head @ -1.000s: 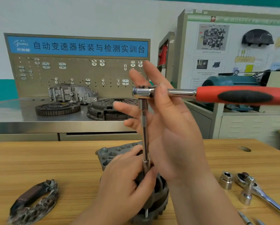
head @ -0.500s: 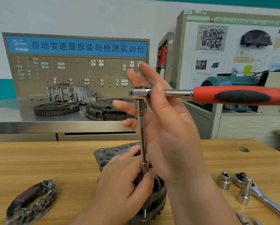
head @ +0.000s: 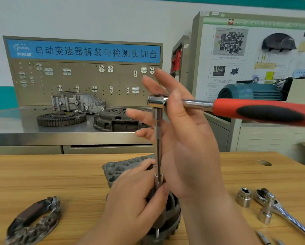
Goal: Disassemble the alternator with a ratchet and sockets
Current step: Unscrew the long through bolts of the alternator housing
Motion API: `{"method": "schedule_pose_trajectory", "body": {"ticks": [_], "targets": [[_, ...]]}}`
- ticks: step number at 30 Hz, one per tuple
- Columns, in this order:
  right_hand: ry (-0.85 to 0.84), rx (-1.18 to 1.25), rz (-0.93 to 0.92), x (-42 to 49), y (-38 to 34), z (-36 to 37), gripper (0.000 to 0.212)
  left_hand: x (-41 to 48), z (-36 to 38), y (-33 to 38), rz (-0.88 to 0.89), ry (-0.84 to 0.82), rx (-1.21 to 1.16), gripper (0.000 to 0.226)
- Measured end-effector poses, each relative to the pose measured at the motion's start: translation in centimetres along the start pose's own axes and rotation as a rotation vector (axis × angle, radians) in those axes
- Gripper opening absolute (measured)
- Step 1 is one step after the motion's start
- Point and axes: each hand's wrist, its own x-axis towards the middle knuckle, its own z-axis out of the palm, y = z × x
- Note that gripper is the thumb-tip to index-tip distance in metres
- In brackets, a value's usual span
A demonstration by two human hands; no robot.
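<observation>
Right hand [head: 188,156]: thumb and forefinger pinch the ratchet [head: 254,110] at its neck, other fingers spread straight. Extension [head: 157,138] runs upright from the ratchet head down to the alternator [head: 120,168]. Left hand [head: 135,200] grips the alternator, thumb against the extension's lower end. Alternator stands on wooden table [head: 42,174].

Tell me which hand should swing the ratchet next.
Right. The right hand pinches the ratchet at its head, while the left hand grips the alternator below, steadying it.

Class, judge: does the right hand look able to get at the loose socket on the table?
Probably yes, once it lets go: the right hand pinches the ratchet. Only bare table lies between its forearm and the socket.
</observation>
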Motion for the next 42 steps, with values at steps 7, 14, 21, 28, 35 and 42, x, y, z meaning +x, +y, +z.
{"method": "schedule_pose_trajectory", "body": {"ticks": [7,14,21,28,35,42], "targets": [[0.003,0.090,0.091,0.04,-0.01,-0.38,0.033,0.13,-0.03,-0.04,0.032,0.006,-0.004,0.026],[-0.003,-0.029,-0.013,0.00,0.09,-0.24,0.026,0.15,0.03,-0.05,0.014,0.005,-0.008,0.025],[-0.009,0.110,0.139,0.15,0.04,-0.53,0.039,0.12,-0.12,0.01,0.021,-0.003,-0.050,0.026],[0.005,-0.057,-0.028,-0.01,-0.08,-0.19,0.027,0.21,-0.07,-0.05,0.029,0.001,-0.032,0.025],[0.023,0.087,0.139,0.15,0.03,-0.43,0.043,0.23,-0.15,-0.04,0.024,-0.016,-0.053,0.026],[0.037,-0.067,-0.039,-0.03,-0.07,-0.26,0.028,0.18,-0.12,0.12,-0.006,-0.009,-0.046,0.022]]}}
